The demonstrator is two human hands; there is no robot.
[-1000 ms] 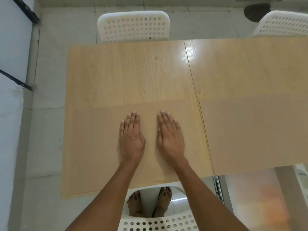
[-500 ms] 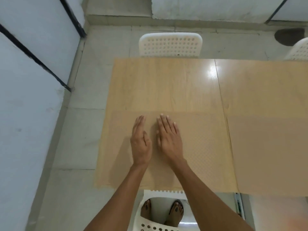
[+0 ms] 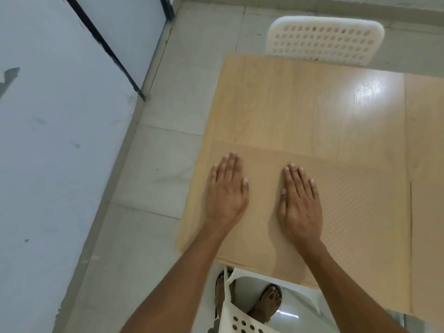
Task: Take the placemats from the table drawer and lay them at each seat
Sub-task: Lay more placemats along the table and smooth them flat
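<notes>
1. Pale grey tiled floor round a light wood-grain table.
2. Near edge: tan dotted rectangular placemat at this seat.
3. Left hand & right hand flat, apart, fingers extended, prob. smoothing it.
4. Far: white perforated plastic chair, no mat there yet.

Placemat tan w/ fine dotted weave, on pale wood-grain tabletop. Chair white w/ round perforations. Floor grey tile.
</notes>
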